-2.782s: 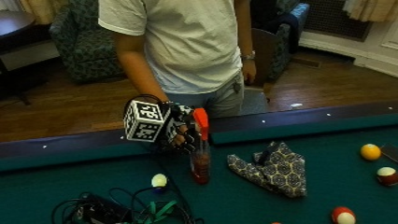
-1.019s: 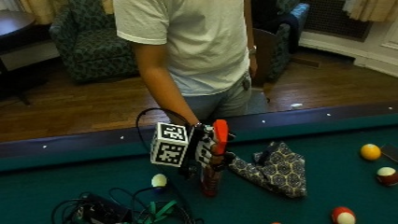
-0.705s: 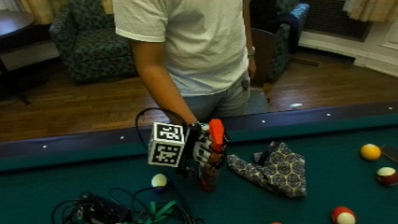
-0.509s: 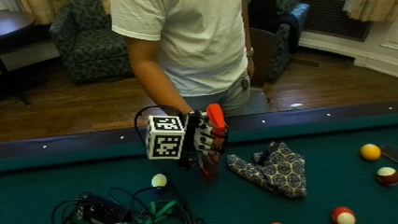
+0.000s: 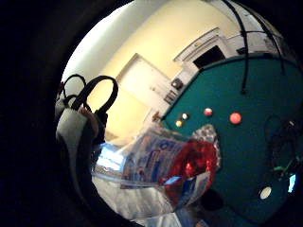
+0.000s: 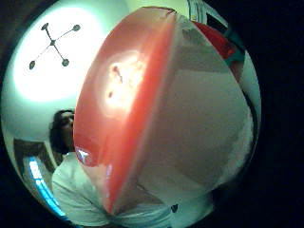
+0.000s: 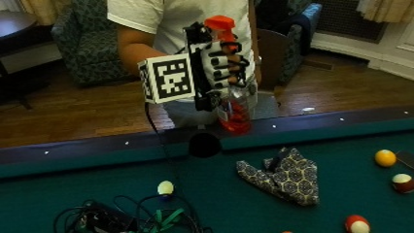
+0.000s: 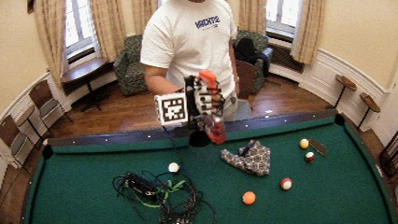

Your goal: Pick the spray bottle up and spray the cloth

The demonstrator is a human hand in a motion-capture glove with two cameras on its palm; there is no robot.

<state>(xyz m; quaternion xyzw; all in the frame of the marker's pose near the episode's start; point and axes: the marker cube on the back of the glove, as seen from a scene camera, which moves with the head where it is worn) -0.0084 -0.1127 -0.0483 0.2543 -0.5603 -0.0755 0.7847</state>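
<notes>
Fingers (image 7: 228, 63) of the gloved right hand (image 7: 216, 68): curled round the neck of the spray bottle (image 7: 232, 82), which is held upright, clear of the pool table (image 7: 116, 194), above its far rail (image 7: 97, 145) and close by the side pocket (image 7: 205, 144).

Spray bottle: orange trigger head uppermost; clear body with red liquid in the lower part. In the little-finger-side palm view the labelled body (image 5: 161, 165) is shown close against the palm.

Cloth (image 7: 281, 174): patterned, crumpled, lying on the green felt a little in from the far rail, below and to one side of the raised bottle. Not touched by the hand.

Progress: pick-up is judged done, the bottle being off the felt. Spraying is judged still to come; no mist or wet patch can be made out, and whether a finger lies on the trigger cannot be told. Which way the nozzle faces cannot be told, so aiming may be wanted.

Open room: bare felt is seen between the far rail and the cloth, and nothing stands in the air between bottle and cloth.

Nearby items: white ball (image 7: 165, 187) and a tangle of cables (image 7: 123, 218) toward the near edge, apart from the cloth; yellow ball (image 7: 386, 158) and two red-and-white balls (image 7: 402, 182) (image 7: 356, 224) toward the table's end, beyond the cloth.
</notes>
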